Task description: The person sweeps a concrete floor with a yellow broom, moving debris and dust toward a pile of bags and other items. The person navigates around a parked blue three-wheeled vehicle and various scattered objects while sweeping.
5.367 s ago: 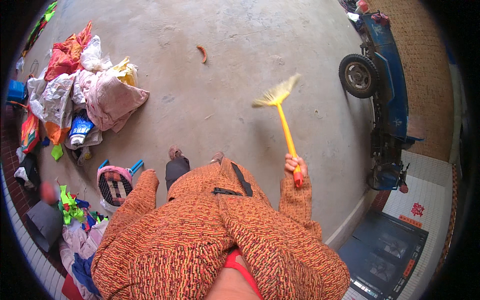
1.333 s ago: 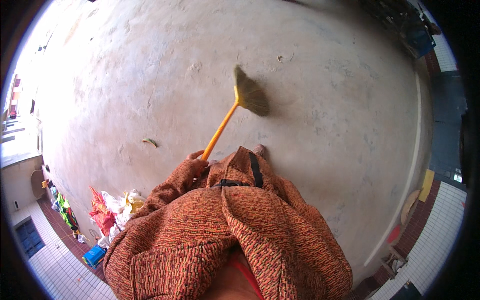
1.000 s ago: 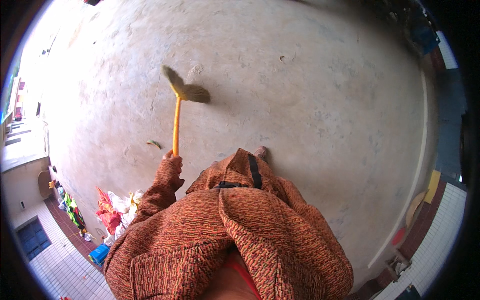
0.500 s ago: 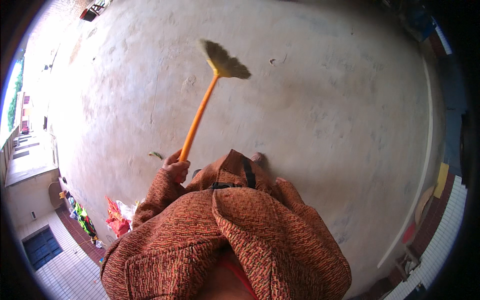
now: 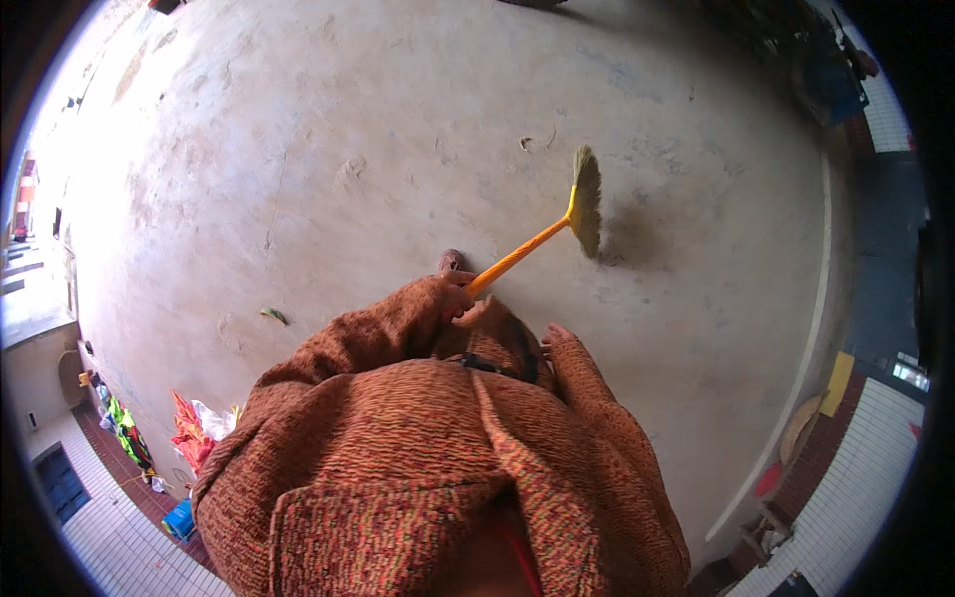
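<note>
Left hand [image 5: 459,296] at midline around broom handle [image 5: 522,255], right hand [image 5: 557,339] beside coat [image 5: 398,428].

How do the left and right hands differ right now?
The left hand grips the broom; the right hand appears empty. The left hand is in front of the coat; the right hand is at its right side. Both are bare, below orange sleeves.

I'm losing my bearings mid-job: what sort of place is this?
Probably a household yard or hall: a concrete-looking floor, a white-tiled wall at right, and red and white bags or cloth heaped at lower left.
</note>
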`<state>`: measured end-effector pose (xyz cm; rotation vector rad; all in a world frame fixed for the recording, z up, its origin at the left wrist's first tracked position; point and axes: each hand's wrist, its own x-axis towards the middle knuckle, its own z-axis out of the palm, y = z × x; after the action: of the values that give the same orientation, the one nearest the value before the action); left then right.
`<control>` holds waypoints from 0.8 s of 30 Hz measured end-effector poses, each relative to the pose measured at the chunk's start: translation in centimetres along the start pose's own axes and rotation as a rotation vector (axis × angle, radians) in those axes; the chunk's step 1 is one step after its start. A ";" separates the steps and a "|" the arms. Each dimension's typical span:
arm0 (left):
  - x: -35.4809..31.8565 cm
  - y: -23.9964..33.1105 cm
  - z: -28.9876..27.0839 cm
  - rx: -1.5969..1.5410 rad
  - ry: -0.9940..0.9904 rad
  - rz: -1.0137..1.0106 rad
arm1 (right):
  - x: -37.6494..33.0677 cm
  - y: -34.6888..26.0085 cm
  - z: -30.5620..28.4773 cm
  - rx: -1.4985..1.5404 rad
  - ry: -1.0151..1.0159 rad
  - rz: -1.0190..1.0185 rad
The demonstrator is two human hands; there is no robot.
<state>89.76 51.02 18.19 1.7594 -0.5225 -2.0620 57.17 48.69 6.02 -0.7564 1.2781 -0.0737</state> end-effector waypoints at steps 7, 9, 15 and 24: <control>-3.1 1.5 -7.3 0.411 0.191 0.414 | -6.2 -9.8 -2.6 0.011 0.119 0.031; -6.1 3.1 -9.1 0.115 0.266 0.201 | -8.0 -8.6 -2.3 0.071 0.234 0.006; -8.7 2.8 -14.4 -0.437 0.640 -0.004 | -2.9 -6.1 -3.8 0.250 0.265 0.130; -11.8 11.7 -9.5 -0.474 0.792 0.193 | 9.4 -9.8 -14.4 1.038 -0.709 0.472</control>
<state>101.38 46.66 32.75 1.9200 0.0396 -1.0865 50.97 30.26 2.27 0.4094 0.5571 -0.0655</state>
